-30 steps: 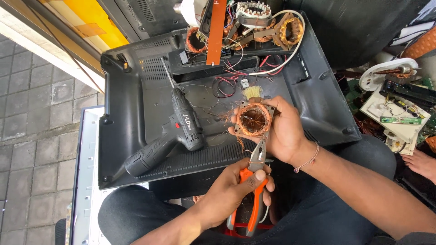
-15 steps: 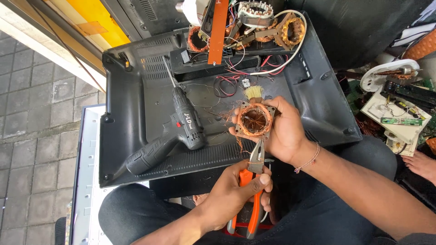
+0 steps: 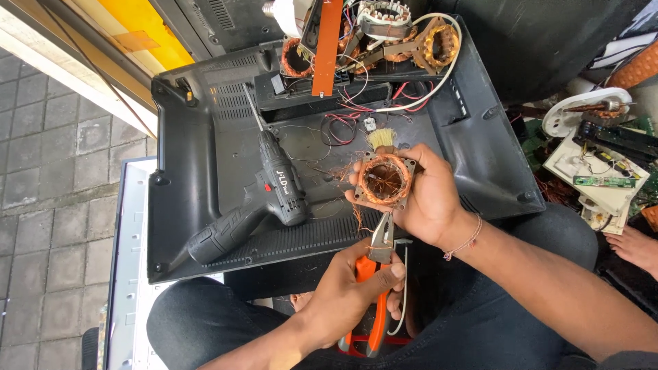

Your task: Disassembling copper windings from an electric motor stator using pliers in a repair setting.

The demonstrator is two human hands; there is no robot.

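Note:
My right hand [image 3: 435,199] holds a small motor stator [image 3: 385,179] with copper windings and a square metal frame over a black plastic housing shell [image 3: 205,123]. Loose copper wire strands hang from the stator's lower edge. My left hand [image 3: 343,291] grips orange-handled pliers [image 3: 382,236], whose nose points up at those strands just under the stator. A black cordless drill [image 3: 264,199] lies on the shell to the left of the stator.
At the shell's far end lie more copper-wound stators [image 3: 439,41], an orange strip [image 3: 327,41], red and black wires and a small brush [image 3: 380,139]. Circuit boards [image 3: 596,181] are heaped at the right, beside another person's foot [image 3: 634,247]. A pale panel [image 3: 130,274] lies left on paving.
The pliers' nose has shifted slightly under the stator. Both hands keep their grips and stay in about the same place.

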